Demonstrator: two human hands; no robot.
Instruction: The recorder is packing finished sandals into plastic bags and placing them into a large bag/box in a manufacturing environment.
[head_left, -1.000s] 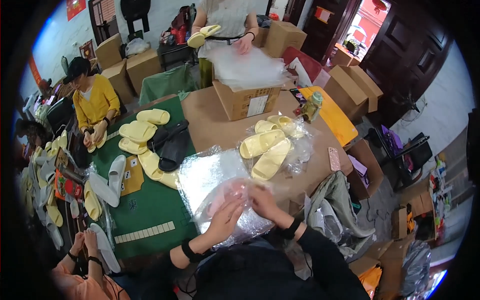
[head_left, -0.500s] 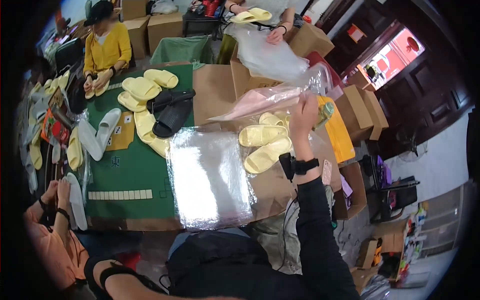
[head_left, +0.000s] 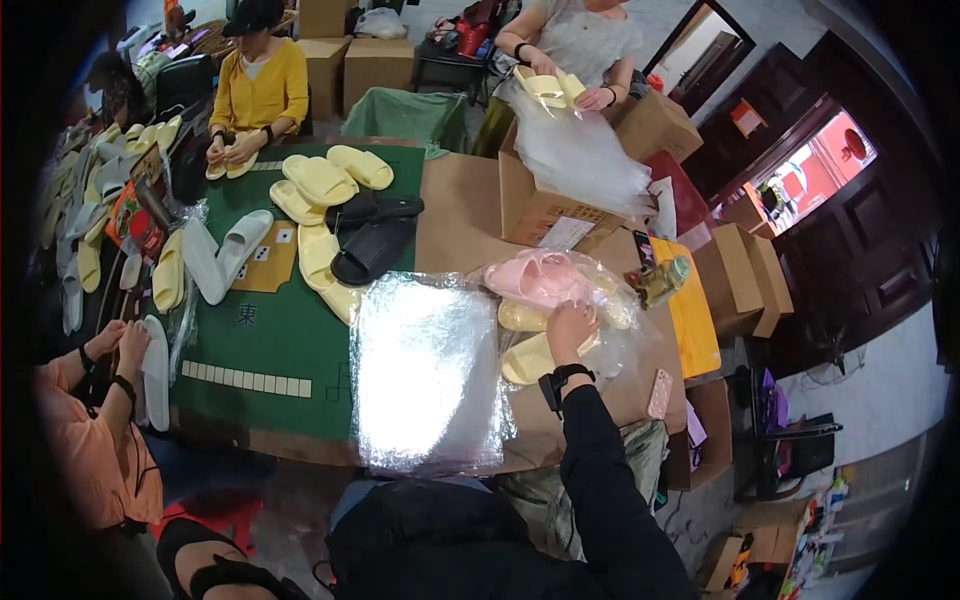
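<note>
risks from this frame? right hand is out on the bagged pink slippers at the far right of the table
1. The bagged pink slippers sit on a loose heap of yellow slippers under the right hand; they may slide off.
2. The stack of clear bags overhangs the near table edge and could slip to the floor.
3. The left hand is out of view, so nothing visibly steadies either pile.

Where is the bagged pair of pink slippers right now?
In the head view, the pink slippers in clear plastic lie right of centre on the brown table, just above the right hand and beside the open cardboard box.
</note>
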